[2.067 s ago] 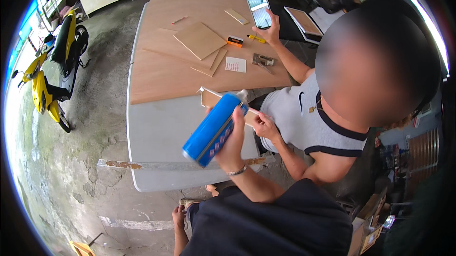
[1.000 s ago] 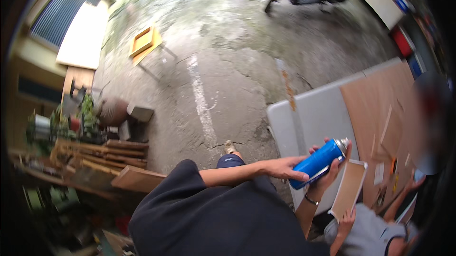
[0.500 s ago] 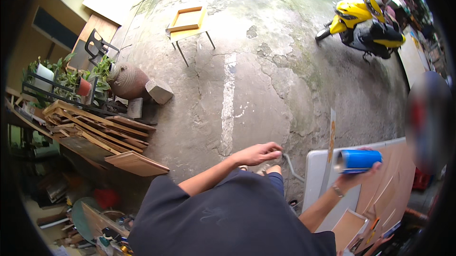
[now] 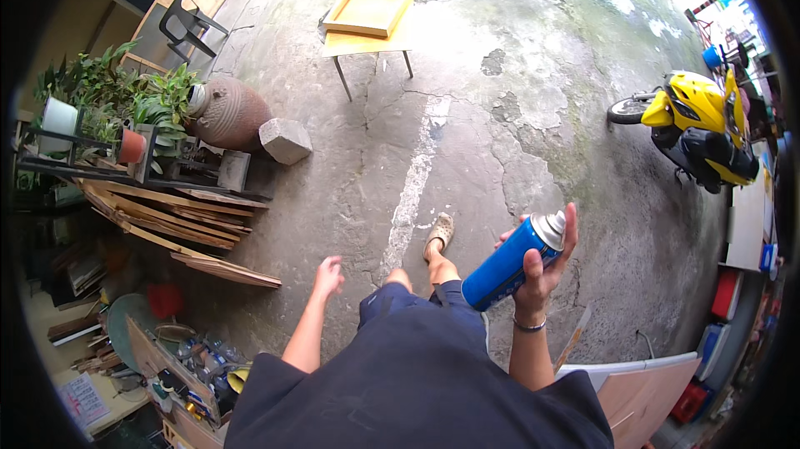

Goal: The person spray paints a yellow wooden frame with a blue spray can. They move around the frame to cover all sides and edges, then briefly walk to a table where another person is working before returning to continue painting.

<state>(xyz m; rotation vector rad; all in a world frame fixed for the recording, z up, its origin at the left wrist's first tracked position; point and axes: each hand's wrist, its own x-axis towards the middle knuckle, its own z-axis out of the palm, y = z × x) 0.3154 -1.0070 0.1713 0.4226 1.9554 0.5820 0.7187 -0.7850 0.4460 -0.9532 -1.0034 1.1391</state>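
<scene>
Blue cylindrical can [image 4: 507, 267] in the head view: it lies tilted within the right hand [image 4: 540, 284], its silvery top directed away from the body and to the right. The thumb crosses the near side; fingers wrap the far side. The left hand [image 4: 328, 276], loosely relaxed with slightly bent fingers, hangs above the concrete floor [image 4: 467, 157], well apart from the can. Beyond, a shallow wooden tray [image 4: 354, 26] rests on a small yellow table [image 4: 367, 45]. At right, a yellow scooter [image 4: 693, 103]; at left, a clay jar [image 4: 235, 115] beside a grey block [image 4: 285, 140].
</scene>
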